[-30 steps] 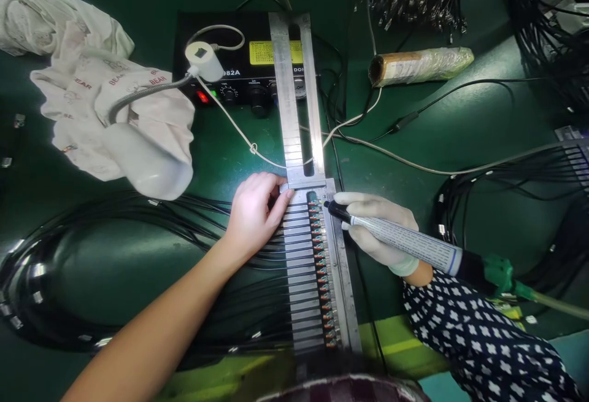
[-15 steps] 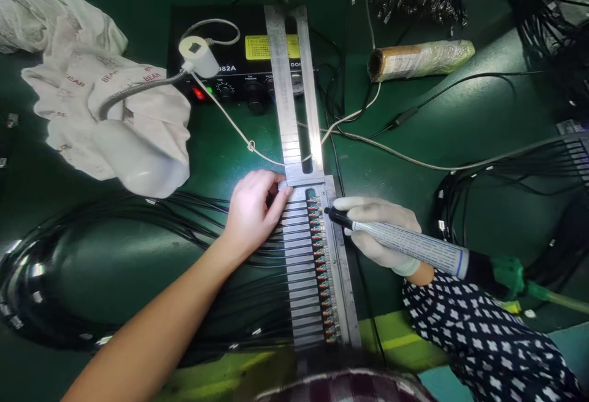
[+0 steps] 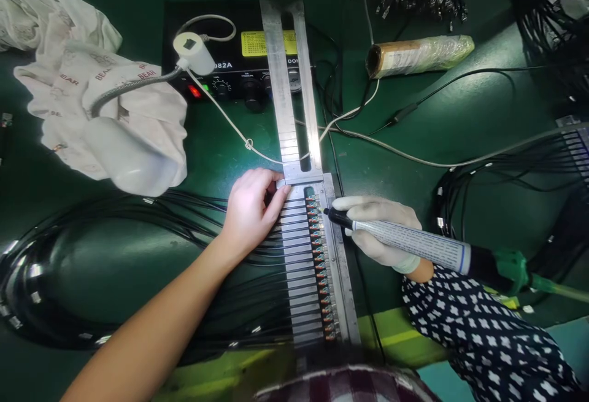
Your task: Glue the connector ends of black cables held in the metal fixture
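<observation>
Jig point(image 3: 346, 297): runs down the centre of the frame on the worktop point(image 3: 386, 178), likely laid lengthwise so its whole row faces the right hand.
Cables point(image 3: 23, 267): cross the jig side by side from the left, apparently in grooves to keep them spaced; slack loops at lower left.
Wired ends point(image 3: 316, 242): 1 column along the jig's slot, exposed beside the pen.
Upper bar point(image 3: 278, 77): meets the jig's top end and reaches up over the box point(image 3: 230, 52).
Lamp point(image 3: 133, 159): at left in front of the cloth point(image 3: 69, 119), perhaps there for light.
Left hand point(image 3: 251, 208): bare; thumb and finger pinch the jig's top left corner, seemingly to steady it; some fingertips hidden.
Right hand point(image 3: 393, 213): gloved; grip wrapped round the pen point(image 3: 414, 242), tilted with its tip by the upper wired ends. Contact there: cannot tell.
</observation>
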`<act>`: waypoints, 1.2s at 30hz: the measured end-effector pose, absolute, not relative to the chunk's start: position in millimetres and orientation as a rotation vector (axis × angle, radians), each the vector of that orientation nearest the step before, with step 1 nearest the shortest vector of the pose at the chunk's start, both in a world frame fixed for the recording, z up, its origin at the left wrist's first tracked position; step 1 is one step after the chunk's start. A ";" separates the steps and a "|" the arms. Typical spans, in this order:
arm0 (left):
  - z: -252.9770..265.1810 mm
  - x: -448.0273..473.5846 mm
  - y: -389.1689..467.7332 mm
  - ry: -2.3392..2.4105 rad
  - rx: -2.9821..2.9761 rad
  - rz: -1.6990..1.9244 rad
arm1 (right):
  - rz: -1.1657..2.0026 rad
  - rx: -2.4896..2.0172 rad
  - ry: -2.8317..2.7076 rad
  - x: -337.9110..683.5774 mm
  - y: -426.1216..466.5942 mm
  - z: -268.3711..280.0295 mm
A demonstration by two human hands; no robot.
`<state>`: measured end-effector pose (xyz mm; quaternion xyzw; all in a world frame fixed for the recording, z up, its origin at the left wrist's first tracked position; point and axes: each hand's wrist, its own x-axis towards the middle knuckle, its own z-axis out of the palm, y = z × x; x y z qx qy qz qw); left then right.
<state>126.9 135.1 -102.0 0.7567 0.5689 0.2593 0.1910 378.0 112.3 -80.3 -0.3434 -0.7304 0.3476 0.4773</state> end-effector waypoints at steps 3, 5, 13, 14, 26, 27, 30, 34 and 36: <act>-101.8 126.8 135.0 1.596 2.126 0.731 | 0.854 -0.833 -1.788 378.4 112.1 -80.2; -101.5 126.8 135.0 1.594 2.125 0.731 | 0.860 -0.829 -1.789 378.6 112.0 -79.6; -101.5 127.2 135.4 1.599 2.118 0.725 | 0.854 -0.849 -1.792 377.7 111.8 -78.1; -101.6 127.1 135.3 1.599 2.119 0.725 | 0.860 -0.850 -1.787 377.3 112.1 -78.1; -101.7 126.8 135.1 1.607 2.117 0.709 | 0.858 -0.871 -1.770 374.8 113.8 -78.7; -101.6 127.0 135.1 1.609 2.119 0.707 | 0.849 -0.876 -1.769 374.9 113.7 -79.7; -101.1 127.3 135.0 1.609 2.123 0.713 | 0.849 -0.815 -1.750 376.1 113.6 -82.9; -100.8 127.2 135.2 1.616 2.114 0.702 | 0.889 -0.688 -1.706 379.8 111.0 -83.0; -101.1 127.0 135.3 1.613 2.116 0.705 | 0.899 -0.720 -1.741 381.6 109.1 -81.0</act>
